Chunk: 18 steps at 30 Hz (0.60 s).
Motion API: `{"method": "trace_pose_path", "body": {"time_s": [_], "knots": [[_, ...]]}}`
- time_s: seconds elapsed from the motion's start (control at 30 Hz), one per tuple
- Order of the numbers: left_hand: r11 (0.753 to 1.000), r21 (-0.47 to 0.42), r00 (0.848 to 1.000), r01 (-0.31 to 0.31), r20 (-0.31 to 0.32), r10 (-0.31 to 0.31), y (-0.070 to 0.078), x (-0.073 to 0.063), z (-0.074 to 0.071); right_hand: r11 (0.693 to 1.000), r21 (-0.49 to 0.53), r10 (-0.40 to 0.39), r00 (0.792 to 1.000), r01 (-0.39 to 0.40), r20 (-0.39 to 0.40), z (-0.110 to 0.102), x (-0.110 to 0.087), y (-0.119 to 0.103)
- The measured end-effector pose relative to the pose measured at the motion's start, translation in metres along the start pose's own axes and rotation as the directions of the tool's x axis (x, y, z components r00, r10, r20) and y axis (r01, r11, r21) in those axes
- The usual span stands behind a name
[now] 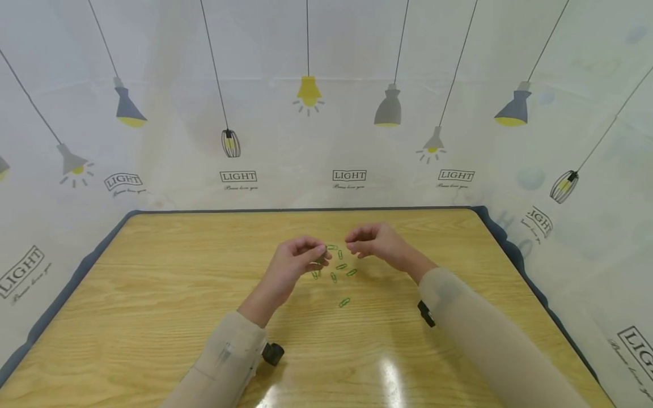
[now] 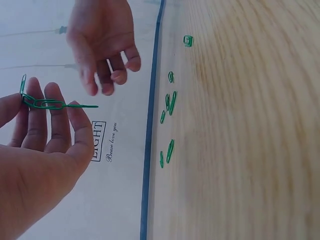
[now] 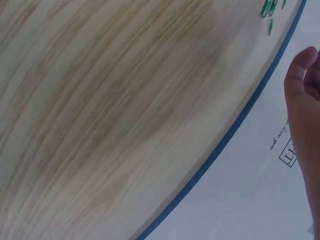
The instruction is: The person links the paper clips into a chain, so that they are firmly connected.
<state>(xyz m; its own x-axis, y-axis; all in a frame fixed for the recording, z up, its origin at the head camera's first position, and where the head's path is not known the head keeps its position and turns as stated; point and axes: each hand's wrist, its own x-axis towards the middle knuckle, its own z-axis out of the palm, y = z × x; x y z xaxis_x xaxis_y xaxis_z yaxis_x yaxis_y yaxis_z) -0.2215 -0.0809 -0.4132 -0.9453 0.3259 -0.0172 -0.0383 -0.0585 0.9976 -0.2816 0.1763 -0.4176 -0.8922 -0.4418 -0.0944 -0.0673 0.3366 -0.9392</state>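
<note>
The left hand [image 2: 40,150] pinches a short paperclip chain [image 2: 47,103] above the table [image 1: 153,317] middle; light, thin, slippery wire, best nipped at its end loop. The right hand [image 1: 374,241] hangs loose, empty, beside the scattered clips [image 1: 340,271].

sleeves [image 1: 479,334]: beige, long | wrist units [image 1: 272,353]: black, perhaps cameras

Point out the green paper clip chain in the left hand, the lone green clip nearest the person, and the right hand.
green paper clip chain [image 2: 49,104], left wrist view, middle link.
lone green clip [image 1: 344,302], head view, its centre.
right hand [image 1: 376,240], head view, back of hand.
</note>
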Motion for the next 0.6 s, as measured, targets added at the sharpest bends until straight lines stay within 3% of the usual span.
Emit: {"method": "trace_pose_path", "body": {"time_s": [0.3,0.6], "knots": [[0.997,-0.079,1.000,-0.009,-0.010,0.009,-0.004,-0.002,-0.002,0.964,-0.251,0.119,0.986,-0.088,0.114,-0.009,0.007,0.024],[0.989,-0.149,0.999,-0.001,-0.035,-0.005,-0.006,-0.003,0.000,0.929,-0.355,0.149,0.983,-0.102,0.106,-0.006,0.011,0.047]]}}
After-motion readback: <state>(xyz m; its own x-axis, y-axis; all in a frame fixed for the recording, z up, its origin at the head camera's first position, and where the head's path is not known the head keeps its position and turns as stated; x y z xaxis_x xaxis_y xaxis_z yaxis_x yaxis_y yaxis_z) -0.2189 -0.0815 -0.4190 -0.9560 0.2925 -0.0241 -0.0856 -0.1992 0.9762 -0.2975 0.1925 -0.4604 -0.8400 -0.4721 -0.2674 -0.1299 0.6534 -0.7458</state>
